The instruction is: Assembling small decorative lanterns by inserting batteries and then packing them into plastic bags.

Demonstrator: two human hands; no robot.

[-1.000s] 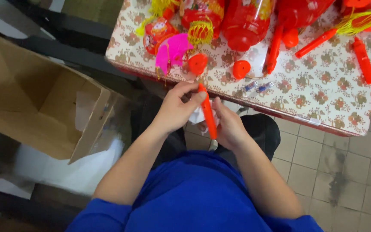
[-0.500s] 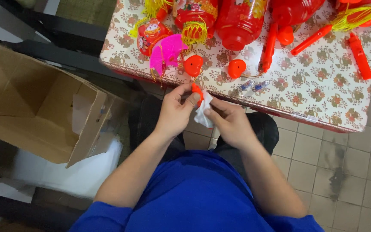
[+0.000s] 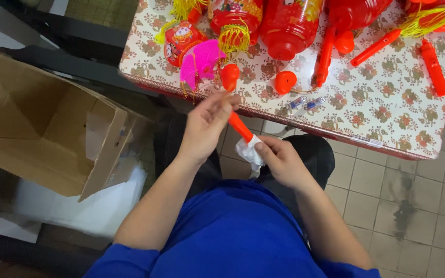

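As we look down from the head camera, our left hand (image 3: 204, 126) pinches the top of an orange plastic stick (image 3: 239, 126) – fingers closed on it – while our right hand (image 3: 280, 160) grips its lower end with crumpled white paper (image 3: 246, 150), just below the floral-clothed table (image 3: 387, 110) – red lanterns (image 3: 288, 25) above.

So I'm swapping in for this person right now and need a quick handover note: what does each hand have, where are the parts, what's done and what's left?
Left hand: fingers closed on the upper end of the orange stick.
Right hand: holds the stick's lower end together with a white wrapper.
Both are held over the lap, in front of the table.
On the table: red lanterns, more orange sticks, orange caps, a pink fan.
Open cardboard box on the left.
Done: stick mostly out of the wrapper.
Left: wrapper still at the lower end.
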